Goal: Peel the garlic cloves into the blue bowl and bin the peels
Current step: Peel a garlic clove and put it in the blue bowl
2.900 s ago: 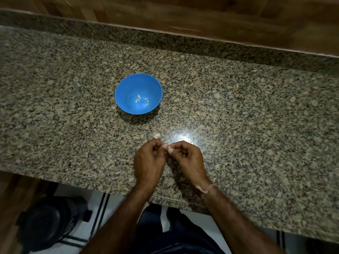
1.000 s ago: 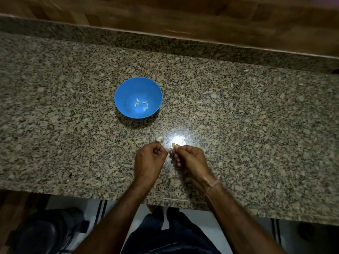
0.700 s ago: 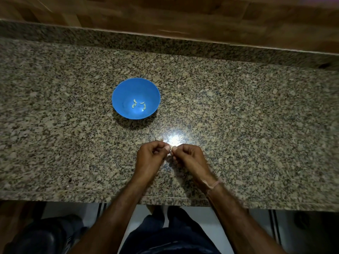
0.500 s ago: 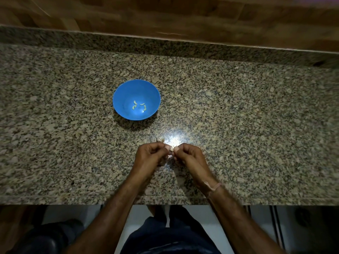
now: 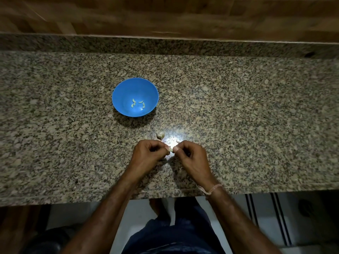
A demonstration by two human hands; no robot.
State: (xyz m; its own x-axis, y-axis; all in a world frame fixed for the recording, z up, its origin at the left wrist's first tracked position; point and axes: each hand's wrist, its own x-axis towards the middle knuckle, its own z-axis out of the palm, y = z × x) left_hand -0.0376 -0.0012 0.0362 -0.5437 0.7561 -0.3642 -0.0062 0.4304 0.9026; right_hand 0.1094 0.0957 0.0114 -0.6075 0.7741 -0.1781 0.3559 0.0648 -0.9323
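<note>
Near the counter's (image 5: 256, 143) front edge, left hand (image 5: 146, 154) and right hand (image 5: 190, 156) pinch one clove (image 5: 170, 149), which looks tiny, light, papery-skinned, best gripped by its ends.

You look down on a speckled granite counter (image 5: 256, 116) that fills the middle of the frame from left edge to right edge. Along its far side a low granite upstand (image 5: 165, 45) runs across the upper frame. Above it you see a wall of brown wood panels (image 5: 165, 15), blurred. A bright patch of reflected light (image 5: 174, 138) sits on the polished stone just below centre. Under the counter's near edge, the lower frame shows a pale floor (image 5: 264, 217) with thin dark stripes (image 5: 280, 217) at lower right. At lower left a dark rounded object (image 5: 45, 241) stands in shadow; you cannot tell what it is.
</note>
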